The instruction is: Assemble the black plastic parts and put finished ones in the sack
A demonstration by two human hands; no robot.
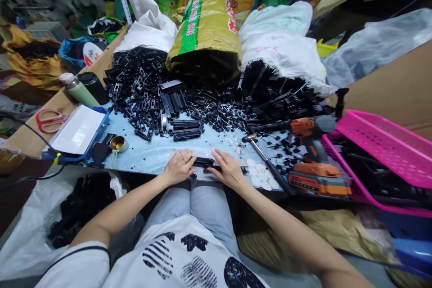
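Note:
A slim black plastic bar (204, 160) lies crosswise at the table's front edge, between my two hands. My left hand (178, 167) has its fingers closed on the bar's left end. At the other end my right hand (228, 170) grips it between thumb and fingers, and the palm hides part of the black plastic there. Just beyond stand stacked black bars (186, 129) of a similar shape. To the right of my right hand are white round discs (258, 172) and a hammer (261, 150) with a dark grip.
Black clips (135, 81) and small pins (222, 114) spill from sacks, one a yellow sack (209, 22). An orange cordless drill (313, 153) and a pink basket (384, 144) stand right. Left are scissors (50, 120), a paper pad (79, 128) and a small metal cup (119, 144).

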